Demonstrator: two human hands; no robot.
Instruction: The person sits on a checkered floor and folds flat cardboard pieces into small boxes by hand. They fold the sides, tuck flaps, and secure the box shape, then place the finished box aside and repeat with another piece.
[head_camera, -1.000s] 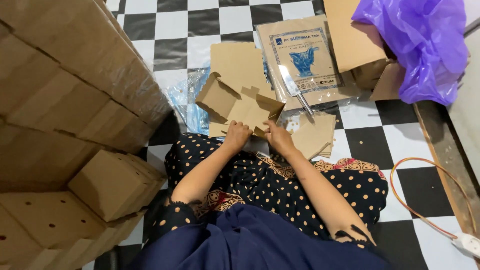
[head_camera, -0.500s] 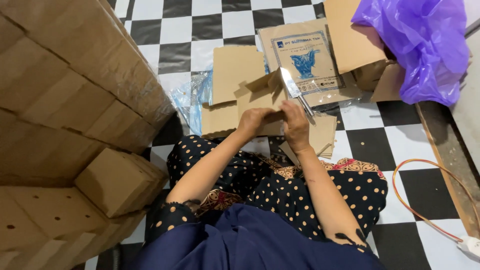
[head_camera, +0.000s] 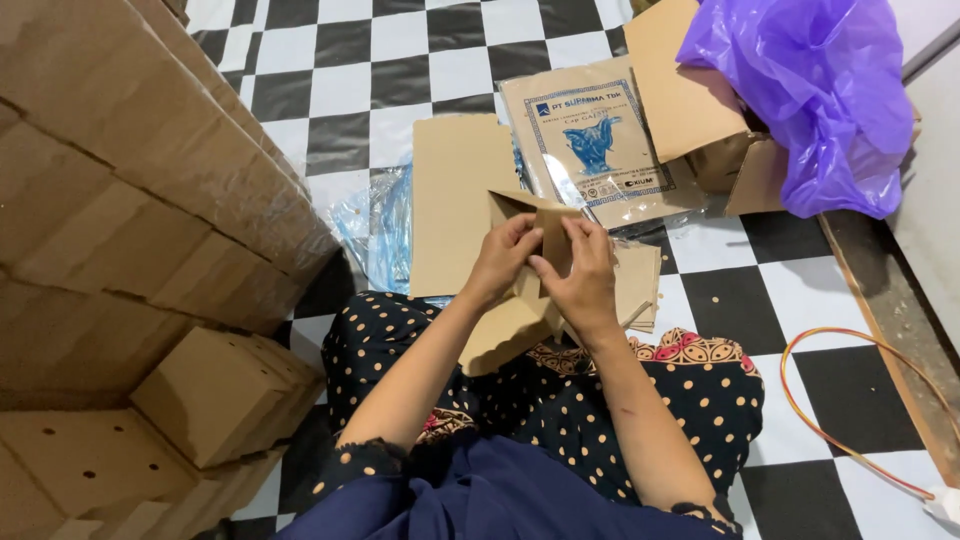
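Cardboard box blank (head_camera: 520, 300), brown and half-folded, pinched by fingers of left hand (head_camera: 503, 262) and right hand (head_camera: 580, 275).

I am counting two hands, the left hand (head_camera: 503, 262) and the right hand (head_camera: 580, 275), gripping one folded carton (head_camera: 545, 225). I am seeing one flat sheet (head_camera: 455, 200) on the floor, one purple bag (head_camera: 810, 90), one printed packet (head_camera: 590, 140), one clear wrapper (head_camera: 380, 235), one cable (head_camera: 850, 420), and one small closed box (head_camera: 215, 395) beside stacked cartons (head_camera: 120, 180) too many to count.
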